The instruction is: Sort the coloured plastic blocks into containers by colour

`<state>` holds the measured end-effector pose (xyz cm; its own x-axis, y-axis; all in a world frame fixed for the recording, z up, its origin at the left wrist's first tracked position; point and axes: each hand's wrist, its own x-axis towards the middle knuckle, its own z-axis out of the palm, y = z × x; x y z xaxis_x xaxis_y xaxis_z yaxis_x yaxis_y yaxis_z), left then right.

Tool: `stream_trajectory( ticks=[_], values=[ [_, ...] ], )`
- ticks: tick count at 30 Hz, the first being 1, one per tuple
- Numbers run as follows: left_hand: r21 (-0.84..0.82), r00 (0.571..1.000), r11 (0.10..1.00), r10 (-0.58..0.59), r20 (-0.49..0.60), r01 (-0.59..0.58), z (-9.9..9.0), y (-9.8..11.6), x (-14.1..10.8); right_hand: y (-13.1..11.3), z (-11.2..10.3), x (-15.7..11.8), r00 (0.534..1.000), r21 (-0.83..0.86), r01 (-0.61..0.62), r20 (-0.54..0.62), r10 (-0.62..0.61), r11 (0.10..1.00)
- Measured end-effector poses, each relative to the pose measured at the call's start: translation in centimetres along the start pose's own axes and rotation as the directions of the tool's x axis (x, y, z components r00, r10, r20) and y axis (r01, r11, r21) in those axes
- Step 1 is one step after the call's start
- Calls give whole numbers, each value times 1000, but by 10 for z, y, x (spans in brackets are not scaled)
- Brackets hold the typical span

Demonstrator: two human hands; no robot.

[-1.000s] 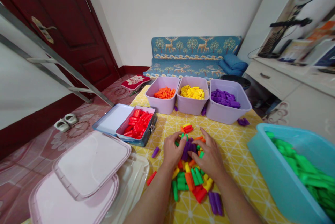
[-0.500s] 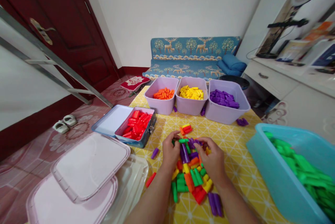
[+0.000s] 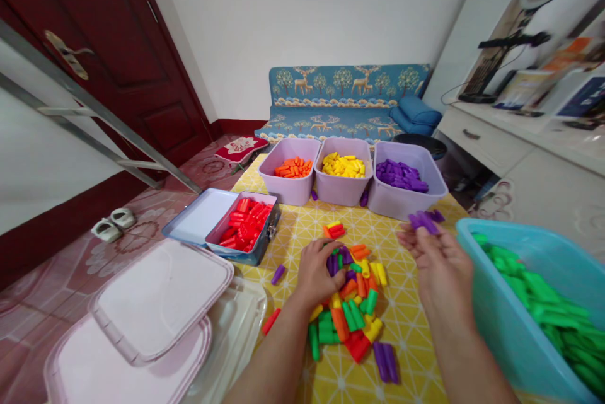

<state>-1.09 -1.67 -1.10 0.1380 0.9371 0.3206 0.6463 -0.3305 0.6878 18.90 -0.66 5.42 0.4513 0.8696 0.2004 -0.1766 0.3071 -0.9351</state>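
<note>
A dark red door (image 3: 108, 57) is seen at the left, and a blue sofa printed with deer and trees (image 3: 347, 86) is seen beyond the worktop (image 3: 411, 309), which is covered by a yellow patterned cloth. Three lilac plastic tubs (image 3: 343, 195) are lined up along the far side of the worktop, filled with orange, yellow and purple plastic pieces from left to right. A turquoise plastic tub (image 3: 496, 322) of green pieces is placed at the right, and pink plastic lids (image 3: 161, 300) are stacked at the lower left. An opened blue tin box (image 3: 193, 218) of red pieces is set just beside the lilac tubs. A multicoloured heap of plastic pieces (image 3: 350, 303) is spread mid-worktop. The left hand (image 3: 314, 275) is rested on the heap, its fingers (image 3: 322, 251) curved together over it; whether any piece is clamped cannot be told. The right hand (image 3: 444, 265) is raised near the turquoise tub, its fingers (image 3: 416, 241) brought together on a few purple pieces (image 3: 423, 221).
</note>
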Motion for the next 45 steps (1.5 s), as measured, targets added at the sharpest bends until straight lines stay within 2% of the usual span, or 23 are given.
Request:
stream_trajectory(
  ticks=[2, 4, 6, 9, 11, 13, 15, 18, 21, 25, 30, 34, 37, 40, 43, 45],
  values=[
    [-8, 1000, 1000, -25, -14, 25, 2, -2, 0, -15, -11, 8, 984, 54, 108, -148, -99, 993],
    [-35, 998, 998, -52, -33, 51, 4, -3, 1, -28, -22, 12, 964, 24, 172, -210, -163, 985],
    [-66, 996, 995, -77, -51, 73, 4, -4, 1, -37, -28, 13, 961, -28, 193, -194, -195, 981],
    [-117, 991, 988, -111, -80, 102, 4, -4, 1, -40, -25, 8, 975, -51, 167, -144, -172, 985],
    [-157, 986, 980, -136, -99, 119, 4, -4, 1, -30, -18, 4, 982, -24, 136, -131, -138, 990],
    [-189, 981, 972, -160, -108, 137, 4, -4, 2, -9, -12, 4, 984, -49, 127, -122, -132, 991],
    [-200, 978, 968, -177, -112, 153, 5, -4, 2, 20, -10, 7, 981, -213, 128, -117, -155, 969],
    [-189, 976, 968, -186, -112, 163, 6, -5, 3, 64, -17, 20, 981, -535, 147, -29, -192, 832],
    [-194, 977, 968, -185, -106, 162, 7, -5, 3, 92, -24, 43, 964, -733, 203, 32, -265, 650],
    [-182, 978, 971, -178, -114, 155, 7, -5, 3, 100, -27, 83, 936, -841, 180, -13, -352, 511],
    [-159, 977, 974, -181, -116, 161, 7, -6, 4, 105, -39, 127, 939, -877, 29, -140, -314, 479],
    [-147, 976, 975, -186, -114, 168, 7, -6, 4, 111, -53, 145, 954, -888, -49, -177, -242, 457],
    [-139, 976, 976, -185, -114, 169, 8, -7, 4, 111, -57, 142, 951, -885, -46, -180, -249, 464],
    [-176, 974, 970, -192, -121, 169, 7, -6, 4, 110, -54, 125, 937, -882, -39, -196, -290, 469],
    [-267, 971, 955, -177, -162, 129, 5, -3, 6, 114, -42, 97, 933, -887, -38, -197, -302, 460],
    [-316, 962, 943, -178, -208, 106, 4, -1, 7, 117, -27, 76, 956, -892, 28, -108, -273, 450]
  ],
)
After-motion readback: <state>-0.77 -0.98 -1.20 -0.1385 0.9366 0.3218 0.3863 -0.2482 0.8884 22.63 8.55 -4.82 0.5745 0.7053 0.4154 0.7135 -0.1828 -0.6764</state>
